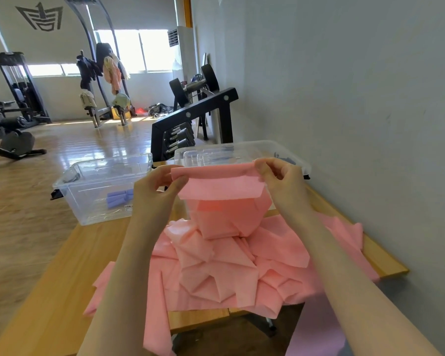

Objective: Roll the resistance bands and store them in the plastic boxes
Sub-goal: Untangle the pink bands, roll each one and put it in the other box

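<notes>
Both hands are raised at the middle of the frame, gripping the top edge of a pink resistance band (224,186). The left hand (156,187) is pinching the band's left end, thumb in front and fingers curled behind it. The right hand (280,176) is pinching the right end the same way, its fingers bent over the folded-down edge. Between them the band is being held taut and level, with a narrow flap turned over toward the viewer, and the rest is hanging down in a crumpled fold.

That hanging part is running into a loose heap of pink bands (224,268), which is lying spread across the wooden surface (59,291) in the lower centre of the frame, some of it spilling over the near edge.

Just beyond the hands, at centre right, a clear plastic box with its lid on (280,152) is sitting on the surface against the grey wall (357,98). To its left, an open clear plastic box (93,201) is standing near the surface's far left corner, and a few rolled purple bands (118,197) are lying inside it.

Behind the boxes a black dumbbell rack (190,119) is standing. Farther off, in the upper left of the frame, gym machines (18,93) are lining the wooden floor, with clothes draped on one frame (111,70) before bright windows.
</notes>
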